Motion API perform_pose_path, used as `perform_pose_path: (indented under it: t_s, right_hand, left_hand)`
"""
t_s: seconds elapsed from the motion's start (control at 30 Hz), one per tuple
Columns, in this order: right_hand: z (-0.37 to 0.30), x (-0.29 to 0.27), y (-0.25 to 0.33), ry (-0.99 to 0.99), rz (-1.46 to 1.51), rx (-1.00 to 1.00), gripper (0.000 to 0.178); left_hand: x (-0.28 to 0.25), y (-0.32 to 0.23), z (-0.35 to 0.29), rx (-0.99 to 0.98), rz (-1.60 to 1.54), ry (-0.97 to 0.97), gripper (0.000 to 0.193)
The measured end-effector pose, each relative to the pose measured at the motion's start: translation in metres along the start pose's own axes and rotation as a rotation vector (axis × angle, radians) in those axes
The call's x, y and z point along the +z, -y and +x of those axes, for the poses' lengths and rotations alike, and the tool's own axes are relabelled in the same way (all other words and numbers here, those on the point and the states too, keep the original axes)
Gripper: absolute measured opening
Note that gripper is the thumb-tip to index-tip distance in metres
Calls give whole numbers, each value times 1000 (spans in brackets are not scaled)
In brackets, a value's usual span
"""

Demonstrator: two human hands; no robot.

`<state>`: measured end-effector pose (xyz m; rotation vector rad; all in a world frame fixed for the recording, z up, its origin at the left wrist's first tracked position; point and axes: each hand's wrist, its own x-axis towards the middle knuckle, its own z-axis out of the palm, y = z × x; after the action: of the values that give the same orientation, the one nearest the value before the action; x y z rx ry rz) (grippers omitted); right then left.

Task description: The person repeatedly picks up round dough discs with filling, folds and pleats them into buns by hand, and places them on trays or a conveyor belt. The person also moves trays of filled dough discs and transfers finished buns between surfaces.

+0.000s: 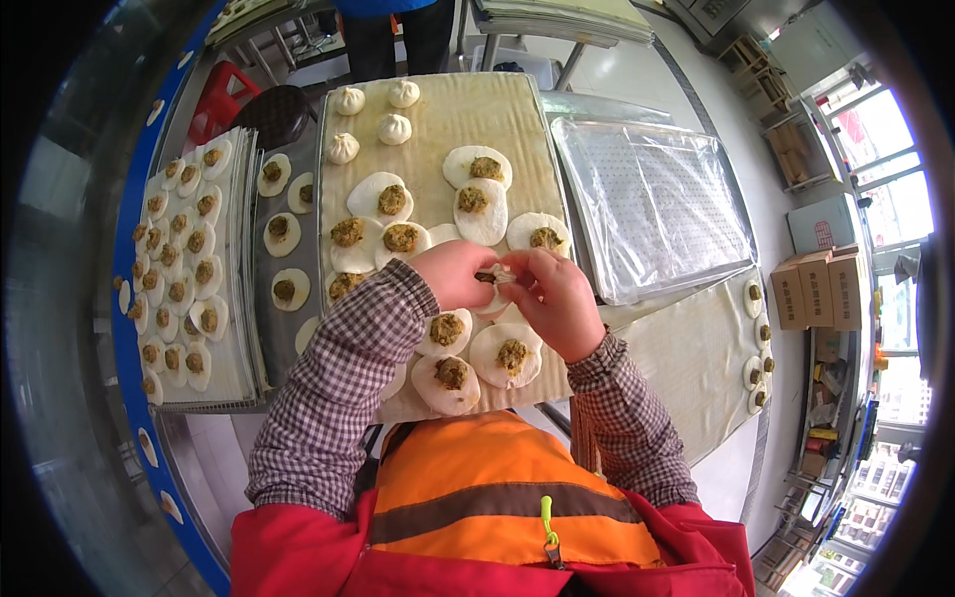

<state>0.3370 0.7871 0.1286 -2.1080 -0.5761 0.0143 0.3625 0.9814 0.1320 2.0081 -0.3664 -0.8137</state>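
Observation:
Over the middle of a cloth-lined tray (448, 114), my left hand (455, 274) and my right hand (550, 298) meet around a partly gathered bun (504, 276). Its dough edge is bunched in pleats, and a little dark filling shows at the opening. The fingers of both hands are closed on it; its underside is hidden by them. Around my hands lie flat dough rounds topped with brown-green filling, such as this near dough round (507, 356) and this far one (481, 209). Several pleated, closed buns (394, 129) sit at the tray's far left.
A stacked tray (214, 373) of filled rounds stands at the left, beside a blue-edged belt (134, 298). At the right is a plastic-covered tray (657, 209). A person in dark trousers (403, 45) stands beyond the far edge. Cardboard boxes (818, 289) are stacked at the far right.

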Motion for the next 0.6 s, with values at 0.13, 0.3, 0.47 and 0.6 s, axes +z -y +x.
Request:
perform_pose_path:
  t_s: [0.13, 0.3, 0.47, 0.6]
  right_hand:
    - [1, -1, 3, 9, 244, 171, 15]
    - [4, -1, 5, -43, 600, 273, 14]
    - [8, 4, 5, 13, 94, -5, 16]
    - [5, 6, 6, 18, 369, 140, 11]
  left_hand:
    - [3, 9, -2, 80, -412, -78, 31]
    - [18, 12, -9, 19, -1004, -91, 29]
    - [13, 8, -8, -163, -528, -103, 35]
    - [5, 11, -7, 43, -416, -53, 38]
